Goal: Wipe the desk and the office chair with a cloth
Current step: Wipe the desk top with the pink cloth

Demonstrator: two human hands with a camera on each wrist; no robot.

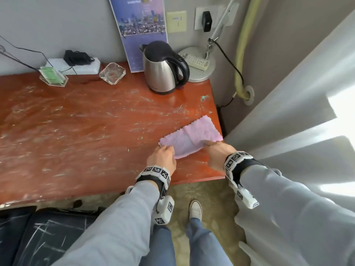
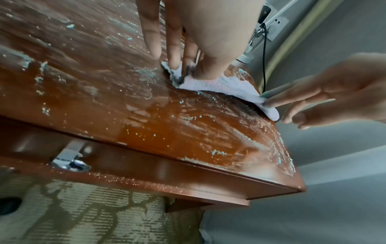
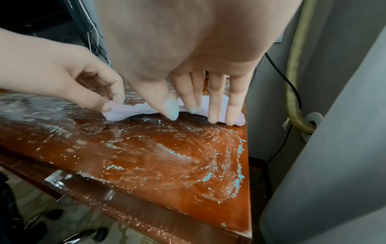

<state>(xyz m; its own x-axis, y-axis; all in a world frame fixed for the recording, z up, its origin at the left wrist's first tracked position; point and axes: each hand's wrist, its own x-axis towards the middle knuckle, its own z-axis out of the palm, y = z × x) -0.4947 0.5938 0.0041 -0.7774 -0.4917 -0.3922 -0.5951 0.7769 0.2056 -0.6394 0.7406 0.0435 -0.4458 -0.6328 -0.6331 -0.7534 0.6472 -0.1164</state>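
Observation:
A lilac cloth lies folded near the right end of the red-brown desk, whose top is streaked with whitish smears and teal specks. My left hand pinches the cloth's near-left corner between thumb and fingers. My right hand holds the near-right edge, thumb in front and fingers on top of the cloth, lifting that edge slightly. The dark office chair, marked with white scratches, stands at the lower left under the desk's front edge.
A steel kettle, glass ashtray, green card holder, power strip and lamp base line the back of the desk. A grey curtain hangs close on the right. A metal drawer handle sits below the front edge.

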